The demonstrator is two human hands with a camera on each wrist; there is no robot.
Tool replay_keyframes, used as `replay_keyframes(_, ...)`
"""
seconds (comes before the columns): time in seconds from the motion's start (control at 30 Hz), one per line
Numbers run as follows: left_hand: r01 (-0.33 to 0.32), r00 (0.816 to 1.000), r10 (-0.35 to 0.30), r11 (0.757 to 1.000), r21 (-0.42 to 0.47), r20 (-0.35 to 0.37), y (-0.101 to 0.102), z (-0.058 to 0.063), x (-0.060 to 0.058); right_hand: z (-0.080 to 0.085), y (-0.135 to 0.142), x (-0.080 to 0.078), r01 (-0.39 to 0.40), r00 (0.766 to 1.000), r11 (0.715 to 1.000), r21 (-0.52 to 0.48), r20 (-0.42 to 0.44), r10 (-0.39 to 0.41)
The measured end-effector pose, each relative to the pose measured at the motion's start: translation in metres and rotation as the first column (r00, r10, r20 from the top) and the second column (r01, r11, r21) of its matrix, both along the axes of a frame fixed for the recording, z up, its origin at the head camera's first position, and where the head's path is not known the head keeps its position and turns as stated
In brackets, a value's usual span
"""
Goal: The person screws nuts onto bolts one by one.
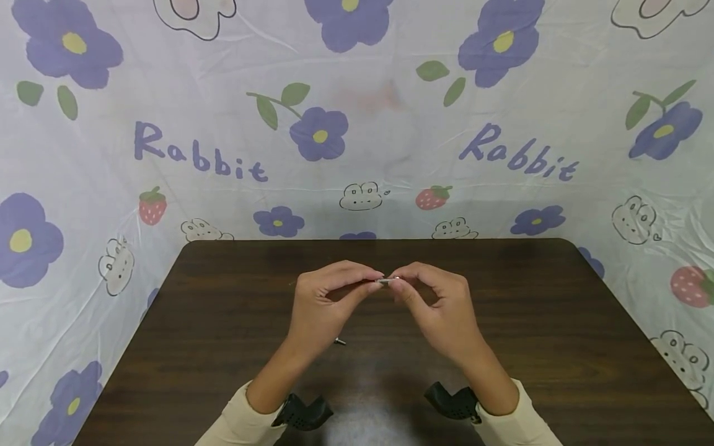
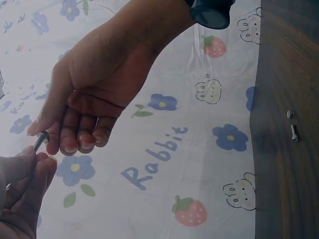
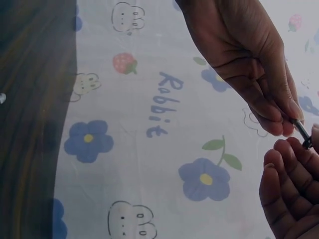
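A slim metal bolt [image 1: 386, 280] spans the gap between both hands above the table. My left hand [image 1: 323, 297] pinches it at one end with thumb and forefinger. In the left wrist view, a dark ring-like piece sits at that end; whether it is a head or a nut I cannot tell. My right hand [image 1: 440, 303] pinches the other end of the shaft, its fingertips close to the left ones. The left hand's remaining fingers are loosely bent. On the table lie a second small bolt [image 2: 294, 133] and a short metal piece [image 2: 289, 114], perhaps a nut.
The dark wooden table [image 1: 234, 347] fills the lower part of the head view. Behind and beside it hangs a white cloth [image 1: 379, 148] printed with flowers, strawberries and rabbits. A black wrist mount [image 1: 304, 412] shows at the left sleeve, another [image 1: 454, 401] at the right.
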State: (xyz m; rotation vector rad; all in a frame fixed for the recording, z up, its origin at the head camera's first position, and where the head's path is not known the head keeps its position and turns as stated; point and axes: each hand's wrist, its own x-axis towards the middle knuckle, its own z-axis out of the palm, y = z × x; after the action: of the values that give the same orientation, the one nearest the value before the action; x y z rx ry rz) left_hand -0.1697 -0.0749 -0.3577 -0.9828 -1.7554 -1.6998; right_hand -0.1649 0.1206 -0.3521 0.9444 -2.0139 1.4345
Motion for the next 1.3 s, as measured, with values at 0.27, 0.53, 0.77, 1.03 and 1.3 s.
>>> replay_keyframes(0.27,-0.014,0.999,0.013,0.999,-0.034,-0.049,0.003,-0.002,0.0,-0.004,-0.004,0.001,0.029,0.999,1.0,-0.002,0.038,-0.029)
replay_keyframes(0.53,0.004,0.999,-0.005,1.0,-0.024,-0.032,0.006,-0.005,0.0,-0.006,-0.007,0.002,0.036,0.993,0.999,-0.029,0.117,-0.033)
replay_keyframes(0.77,-0.015,1.0,0.015,1.0,-0.003,0.018,0.005,-0.005,0.0,-0.002,0.002,-0.001,0.026,0.993,0.999,-0.038,0.116,-0.022)
replay_keyframes(1.03,-0.036,0.999,0.036,0.999,0.007,0.038,0.002,-0.004,0.001,0.006,0.013,-0.004,-0.032,0.992,0.999,0.01,-0.125,0.033)
replay_keyframes(1.3,-0.015,0.999,0.015,1.0,0.01,0.045,0.001,-0.002,0.002,0.004,0.01,-0.005,-0.042,0.976,0.999,-0.007,-0.214,0.039)
